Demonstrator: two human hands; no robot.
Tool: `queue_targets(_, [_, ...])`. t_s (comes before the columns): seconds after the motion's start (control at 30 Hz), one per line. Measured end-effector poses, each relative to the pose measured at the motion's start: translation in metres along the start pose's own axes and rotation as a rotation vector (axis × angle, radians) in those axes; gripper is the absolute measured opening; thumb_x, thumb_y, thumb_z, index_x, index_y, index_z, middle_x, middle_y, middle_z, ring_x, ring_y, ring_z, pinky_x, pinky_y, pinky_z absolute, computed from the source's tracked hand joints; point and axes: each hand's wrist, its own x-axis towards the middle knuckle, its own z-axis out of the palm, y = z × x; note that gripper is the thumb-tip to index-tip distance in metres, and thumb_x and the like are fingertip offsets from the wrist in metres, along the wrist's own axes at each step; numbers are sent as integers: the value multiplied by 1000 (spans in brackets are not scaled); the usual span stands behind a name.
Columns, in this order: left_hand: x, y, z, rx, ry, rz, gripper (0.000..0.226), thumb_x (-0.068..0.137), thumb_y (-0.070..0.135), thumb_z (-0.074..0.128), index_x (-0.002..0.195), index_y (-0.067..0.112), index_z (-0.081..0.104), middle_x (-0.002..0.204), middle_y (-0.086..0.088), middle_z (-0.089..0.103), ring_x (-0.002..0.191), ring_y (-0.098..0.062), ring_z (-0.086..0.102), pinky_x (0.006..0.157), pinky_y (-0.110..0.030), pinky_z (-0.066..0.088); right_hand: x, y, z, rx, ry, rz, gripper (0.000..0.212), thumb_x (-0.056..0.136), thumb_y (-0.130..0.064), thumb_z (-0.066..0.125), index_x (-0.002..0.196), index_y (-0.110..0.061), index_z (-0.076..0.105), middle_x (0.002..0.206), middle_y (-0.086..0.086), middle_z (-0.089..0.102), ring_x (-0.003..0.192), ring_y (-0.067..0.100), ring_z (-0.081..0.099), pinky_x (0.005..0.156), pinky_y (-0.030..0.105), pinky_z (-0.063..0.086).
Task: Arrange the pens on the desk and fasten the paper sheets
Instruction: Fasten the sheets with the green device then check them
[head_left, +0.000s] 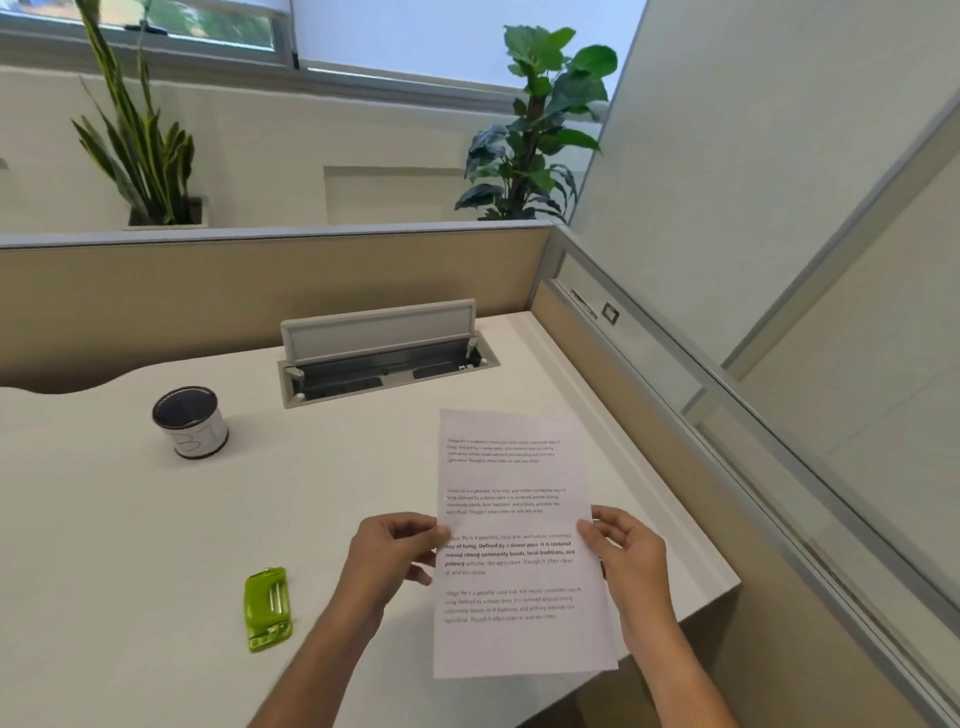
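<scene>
Holding sheets (519, 634) above the tabletop (130, 519) near its right front corner, printed side facing up. Pinching the left edge with left hand (392, 551), fingers (415, 525) curled and clamped on the paper; pinching the right edge with right hand (631, 558), fingers clamped likewise. Leaving green stapler (267, 608) flat on the tabletop, left of the left hand and apart from it, and cup (190, 422) upright farther back on the left

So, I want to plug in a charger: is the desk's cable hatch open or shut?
Open: the hatch lid stands raised, exposing the dark trough beneath.
</scene>
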Motion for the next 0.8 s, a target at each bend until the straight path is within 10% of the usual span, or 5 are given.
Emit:
queue_targets(0.2, [47,-5,47,51,77,-46,8,83,14,91,83,8,86,85,-13,84,66,-21,76,57,-28,60,75,14,-26,6,-4,31,15,94,-10,81,101,-23,82,88,-2,81,77,13,78,60,20,58])
queue_targets(0.47, [111,-26,105,81,222,-149,17,79,17,94,85,5,84,86,-16,84,68,-27,79,62,-30,64,190,42,-41,-34,-57,99,17,87,-6,86,101,-17,85,97,4,84,95,30,80,93,46,64])
queue_targets(0.8, [162,-54,152,60,327,-284,23,80,17,95,91,2,83,86,-15,85,67,-21,79,60,-29,63,276,77,-54,-109,-146,163,15,87,-6,86,95,-18,85,90,1,84,92,33,81,93,51,65])
